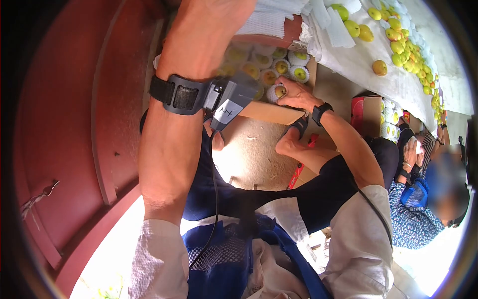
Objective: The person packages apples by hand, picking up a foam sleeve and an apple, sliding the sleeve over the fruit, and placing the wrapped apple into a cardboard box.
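Showing at the near right corner of an open cardboard box (271, 112), a fruit in a white foam net (275, 94) is grasped by the right hand (298, 94), whose fingers are curled about the net. Further netted fruits (281, 66) are packed side by side within the box. The left forearm (172, 154), to which a grey device (234, 98) is strapped, is extended up to the upper edge; the left hand is cut off there, and its state cannot be told. Loose fruits (398, 47) are heaped on a white cloth (348, 62) at upper right, and a second box (371, 112), holding netted fruits, is seen below the cloth. At far right, another person's hand (410, 151) is shown.
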`<state>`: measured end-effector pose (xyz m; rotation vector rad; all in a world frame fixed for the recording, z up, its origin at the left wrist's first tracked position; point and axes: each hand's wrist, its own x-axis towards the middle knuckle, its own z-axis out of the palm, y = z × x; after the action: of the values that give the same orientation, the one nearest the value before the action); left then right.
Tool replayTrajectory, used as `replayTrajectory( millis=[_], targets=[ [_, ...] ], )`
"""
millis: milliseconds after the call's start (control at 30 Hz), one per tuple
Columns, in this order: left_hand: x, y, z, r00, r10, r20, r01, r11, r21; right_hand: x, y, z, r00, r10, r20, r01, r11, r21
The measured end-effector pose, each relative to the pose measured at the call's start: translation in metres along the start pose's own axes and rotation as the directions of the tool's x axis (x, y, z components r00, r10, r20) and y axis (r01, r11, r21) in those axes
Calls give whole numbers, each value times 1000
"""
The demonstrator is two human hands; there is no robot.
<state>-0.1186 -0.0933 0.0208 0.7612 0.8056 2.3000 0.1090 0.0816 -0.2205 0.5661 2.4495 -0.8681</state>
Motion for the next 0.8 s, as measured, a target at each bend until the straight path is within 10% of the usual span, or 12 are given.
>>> replayTrajectory(
  millis=[267,600,667,800],
  targets=[
    [3,3,3,1000,11,15,-11,1000,8,7,-17,7,990,-121,-69,82,907,-414],
    [1,9,-2,998,52,30,-53,998,24,22,-27,5,994,-28,107,63,939,-339],
    [0,12,-4,999,45,28,-45,999,-2,12,-53,-14,932,159,326,-141,987,-79],
    [2,13,-5,997,56,44,-56,998,1,25,-26,3,982,-38,183,62,989,-132]
  ],
)
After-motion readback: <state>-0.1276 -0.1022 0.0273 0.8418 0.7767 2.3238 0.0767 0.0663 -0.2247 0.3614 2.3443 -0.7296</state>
